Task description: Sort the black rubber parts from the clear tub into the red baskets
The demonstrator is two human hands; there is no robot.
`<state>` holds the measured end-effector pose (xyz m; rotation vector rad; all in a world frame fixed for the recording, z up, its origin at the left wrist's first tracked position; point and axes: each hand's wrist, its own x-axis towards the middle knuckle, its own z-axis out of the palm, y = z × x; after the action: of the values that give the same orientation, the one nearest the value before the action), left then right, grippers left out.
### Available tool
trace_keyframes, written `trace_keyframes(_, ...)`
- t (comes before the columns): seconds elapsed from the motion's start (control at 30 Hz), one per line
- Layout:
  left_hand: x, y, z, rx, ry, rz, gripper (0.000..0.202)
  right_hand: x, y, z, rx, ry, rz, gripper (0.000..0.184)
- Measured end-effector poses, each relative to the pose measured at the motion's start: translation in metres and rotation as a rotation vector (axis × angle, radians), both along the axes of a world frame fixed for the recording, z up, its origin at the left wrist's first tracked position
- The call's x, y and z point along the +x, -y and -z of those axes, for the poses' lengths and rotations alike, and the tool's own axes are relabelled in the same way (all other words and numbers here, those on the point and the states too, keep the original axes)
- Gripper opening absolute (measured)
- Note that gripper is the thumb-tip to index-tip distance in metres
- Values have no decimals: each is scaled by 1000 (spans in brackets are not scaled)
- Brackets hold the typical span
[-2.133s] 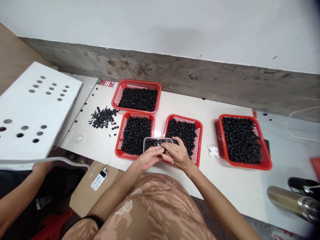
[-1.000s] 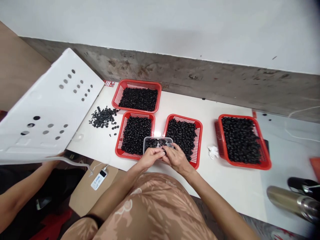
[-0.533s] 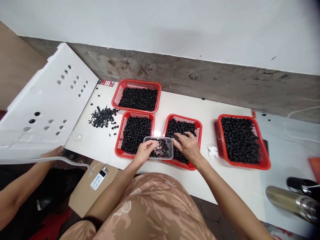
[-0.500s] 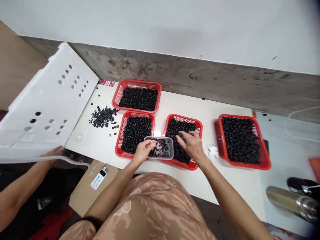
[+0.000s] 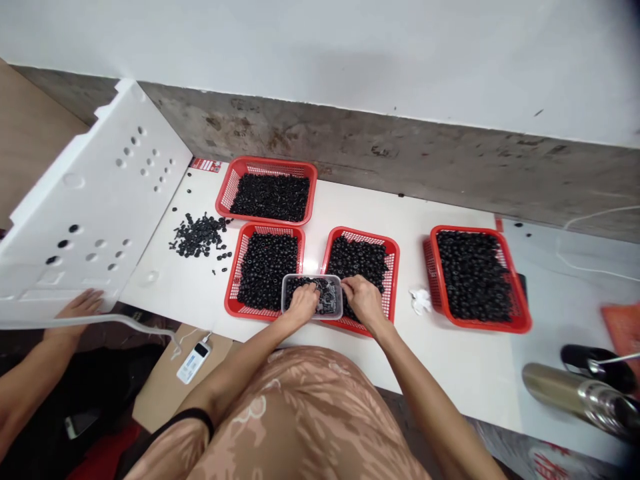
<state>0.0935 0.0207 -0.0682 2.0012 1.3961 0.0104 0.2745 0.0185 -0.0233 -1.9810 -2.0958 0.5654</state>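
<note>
A small clear plastic container (image 5: pixel 341 311) with little black parts in it rests across the edges of two red baskets. My left hand (image 5: pixel 303 305) reaches into it, fingers pinched together among the parts; what they hold is hidden. At the container's right rim is my right hand (image 5: pixel 364 301), its thumb and fingertips closed, but the thing between them is too small to make out. Black ring-like pieces fill the left front basket (image 5: pixel 229 297) and the right front basket (image 5: pixel 395 280), which lies partly under my right hand.
Behind stands another red basket (image 5: pixel 313 193) of black parts, beside a loose pile (image 5: pixel 197 235). Further right are a full red basket (image 5: pixel 525 313), crumpled white tissue (image 5: pixel 420 301) and a metal flask (image 5: pixel 570 393). Another person's hand (image 5: pixel 83 305) is by the white foam panel (image 5: pixel 90 193).
My right hand has moved left and down from the right front basket to the container's rim, its fingers closing. My left hand has shifted right, deeper into the container. The view has moved slightly.
</note>
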Motion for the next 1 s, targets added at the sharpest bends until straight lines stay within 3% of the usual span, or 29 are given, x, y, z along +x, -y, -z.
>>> trace_keyframes(0.3, -32, 10, -5, 84, 59, -118, 28, -30, 2, 13, -188, 5, -101, 22)
trace_keyframes(0.47, -14, 5, 5, 101, -83, 101, 23, -32, -3, 16, -208, 25, -98, 24)
trace_keyframes(0.63, 3, -1, 14, 91, -108, 99, 23, -30, -1, 11, -222, 45, -76, 25)
trace_keyframes(0.8, -1, -7, 6, 60, -75, 74, 16, -29, 5, 14, -264, 58, -85, 26)
trace_keyframes(0.9, -17, -11, -2, 49, 29, -19, 18, -33, 7, 18, -303, 52, -122, 28)
trace_keyframes(1.0, -34, -8, -4, -172, 491, -394, 20, -43, 7, 23, -359, 34, -196, 27)
